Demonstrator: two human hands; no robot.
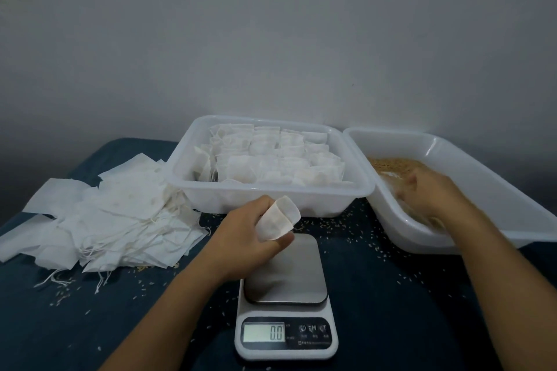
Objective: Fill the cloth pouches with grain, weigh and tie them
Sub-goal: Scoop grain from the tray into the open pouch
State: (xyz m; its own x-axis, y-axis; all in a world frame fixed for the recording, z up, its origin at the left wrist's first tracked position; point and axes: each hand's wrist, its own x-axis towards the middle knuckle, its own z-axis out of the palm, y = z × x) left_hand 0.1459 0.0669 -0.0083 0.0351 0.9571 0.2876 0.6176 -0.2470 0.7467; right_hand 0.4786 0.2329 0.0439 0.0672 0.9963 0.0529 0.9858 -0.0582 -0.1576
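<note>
The left hand (pixel 241 229) pinches a limp, light pouch (pixel 278 218), mouth held open. The right hand (pixel 428 193), fingers curled, scoops loose grain (pixel 394 164). Best gripped at the rim.

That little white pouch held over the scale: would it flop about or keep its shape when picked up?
Probably floppy: the pouch bends and creases where the left hand pinches it. Likely very light, being thin and seemingly empty. Its mouth gapes open, so it may sag or close unless held.

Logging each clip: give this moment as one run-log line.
stage: filling | left hand: holds open pouch above scale | right hand: in grain tray, grip unclear | scale: bare, reads 0.0
</note>
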